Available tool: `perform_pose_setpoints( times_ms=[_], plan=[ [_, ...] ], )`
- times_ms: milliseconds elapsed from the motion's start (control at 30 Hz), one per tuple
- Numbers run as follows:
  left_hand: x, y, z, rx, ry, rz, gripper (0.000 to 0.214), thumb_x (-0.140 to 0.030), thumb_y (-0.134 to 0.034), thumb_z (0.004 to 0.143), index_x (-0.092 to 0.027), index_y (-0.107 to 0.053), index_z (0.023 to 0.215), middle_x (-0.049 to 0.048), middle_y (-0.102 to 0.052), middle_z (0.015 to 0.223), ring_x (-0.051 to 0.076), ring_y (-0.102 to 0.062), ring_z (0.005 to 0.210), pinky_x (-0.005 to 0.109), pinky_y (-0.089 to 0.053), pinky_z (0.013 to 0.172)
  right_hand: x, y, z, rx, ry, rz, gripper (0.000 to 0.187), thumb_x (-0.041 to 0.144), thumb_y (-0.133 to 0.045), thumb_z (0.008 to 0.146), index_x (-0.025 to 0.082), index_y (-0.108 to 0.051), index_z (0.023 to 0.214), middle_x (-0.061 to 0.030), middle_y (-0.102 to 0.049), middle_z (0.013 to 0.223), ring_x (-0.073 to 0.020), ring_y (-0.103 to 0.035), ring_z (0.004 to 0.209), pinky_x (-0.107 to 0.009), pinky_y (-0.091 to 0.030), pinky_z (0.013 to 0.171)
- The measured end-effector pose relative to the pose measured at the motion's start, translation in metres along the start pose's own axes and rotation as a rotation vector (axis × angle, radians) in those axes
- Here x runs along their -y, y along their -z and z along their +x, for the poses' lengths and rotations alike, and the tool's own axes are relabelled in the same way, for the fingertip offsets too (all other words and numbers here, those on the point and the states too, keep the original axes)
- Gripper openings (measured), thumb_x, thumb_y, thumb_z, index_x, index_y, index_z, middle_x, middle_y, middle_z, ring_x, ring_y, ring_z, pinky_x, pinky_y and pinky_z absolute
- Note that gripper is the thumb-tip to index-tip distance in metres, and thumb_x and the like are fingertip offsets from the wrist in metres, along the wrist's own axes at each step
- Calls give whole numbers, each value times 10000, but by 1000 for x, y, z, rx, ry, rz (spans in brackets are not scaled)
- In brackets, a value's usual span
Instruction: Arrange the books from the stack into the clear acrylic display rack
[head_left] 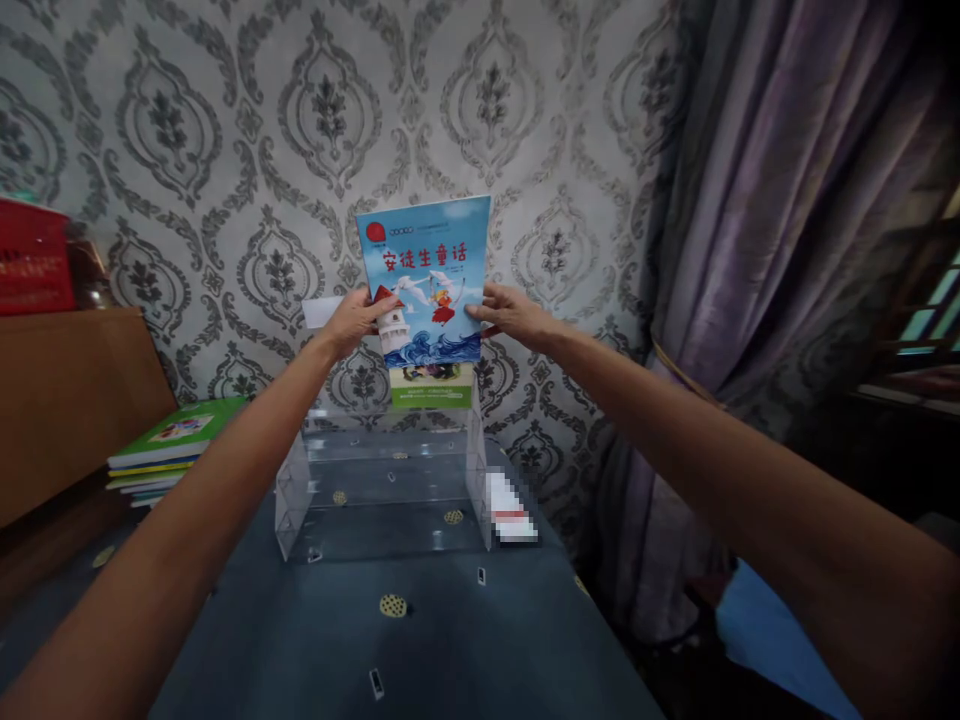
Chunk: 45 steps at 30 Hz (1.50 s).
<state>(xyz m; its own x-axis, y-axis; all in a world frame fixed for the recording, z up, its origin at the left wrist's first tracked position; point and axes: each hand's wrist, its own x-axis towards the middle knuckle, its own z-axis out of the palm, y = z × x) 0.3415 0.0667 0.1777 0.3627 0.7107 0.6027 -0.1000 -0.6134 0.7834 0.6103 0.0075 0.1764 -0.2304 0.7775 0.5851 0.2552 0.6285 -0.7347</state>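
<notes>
My feed shows the left hand [355, 322] and right hand [514, 312] clamped on the blue book [424, 285], 1 per side, above the rack [295, 500].

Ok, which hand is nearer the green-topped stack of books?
Left. The left hand, holding the blue book by its left edge, is up and right of the stack of books; the right hand, at the book's other edge, is farther right.
</notes>
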Motion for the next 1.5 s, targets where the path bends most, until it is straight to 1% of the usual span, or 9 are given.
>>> perform_pose_setpoints(
  times_ms=[167, 267, 400, 633, 867, 1067, 1200, 1367, 1500],
  plan=[
    [12, 2, 7, 9, -55, -1, 372, -421, -802, 721, -162, -633, 926, 30, -715, 897, 156, -657, 785, 283, -544, 722, -12, -1, 1, 13, 86, -17, 393, 426, -799, 736, 212, -656, 1033, -20, -739, 950, -159, -669, 776, -180, -505, 506],
    [18, 2, 7, 36, -68, 16, 336, -398, -794, 740, -156, -647, 920, 35, -715, 886, 172, -665, 796, 299, -551, 731, -22, 1, -1, 24, 90, 5, 409, 456, -808, 720, 204, -670, 1012, -26, -737, 945, -160, -666, 766, -191, -524, 511],
    [24, 1, 7, 46, -86, 48, 305, -408, -794, 742, -159, -666, 863, 36, -714, 847, 172, -662, 744, 279, -549, 673, -34, 3, -4, 24, 84, 22, 414, 480, -815, 709, 203, -688, 990, -33, -737, 944, -155, -664, 755, -200, -543, 523],
    [32, 2, 9, 57, -139, 53, 364, -458, -795, 728, -157, -667, 888, 48, -713, 874, 195, -668, 798, 296, -545, 720, -38, 1, -4, 9, 91, 16, 410, 488, -807, 719, 208, -680, 989, -29, -727, 921, -152, -647, 751, -203, -545, 524],
    [34, 3, 7, 21, -202, 90, 388, -470, -803, 703, -144, -675, 871, 41, -709, 872, 194, -662, 811, 311, -553, 749, -47, 0, 4, -46, 135, -20, 316, 455, -818, 724, 192, -669, 816, -13, -673, 789, -132, -609, 696, -219, -546, 540],
    [37, 3, 3, 29, -206, 102, 337, -408, -783, 732, -139, -676, 906, 44, -699, 906, 204, -663, 874, 340, -543, 826, -60, 0, 5, -99, 156, -29, 359, 485, -833, 694, 196, -629, 758, 2, -647, 739, -126, -583, 641, -244, -545, 534],
    [45, 3, 1, 28, -199, 117, 308, -370, -769, 752, -136, -674, 928, 50, -697, 926, 207, -659, 908, 350, -535, 853, -67, -2, 1, -97, 157, -12, 376, 449, -853, 673, 206, -586, 780, -8, -666, 787, -151, -619, 695, -252, -532, 536],
    [53, 0, -3, 46, -264, 113, 344, -397, -750, 763, -143, -660, 977, 35, -687, 917, 208, -654, 888, 366, -535, 852, -72, -6, -3, -110, 158, 29, 437, 412, -896, 616, 223, -535, 775, 8, -656, 773, -147, -614, 665, -248, -513, 514],
    [60, -8, -9, 26, -305, 106, 356, -405, -715, 807, -158, -619, 1046, 50, -688, 983, 229, -652, 935, 408, -538, 892, -72, -7, -7, -100, 140, 78, 470, 382, -928, 571, 223, -518, 739, 19, -649, 744, -140, -610, 639, -242, -517, 503]
  ],
)
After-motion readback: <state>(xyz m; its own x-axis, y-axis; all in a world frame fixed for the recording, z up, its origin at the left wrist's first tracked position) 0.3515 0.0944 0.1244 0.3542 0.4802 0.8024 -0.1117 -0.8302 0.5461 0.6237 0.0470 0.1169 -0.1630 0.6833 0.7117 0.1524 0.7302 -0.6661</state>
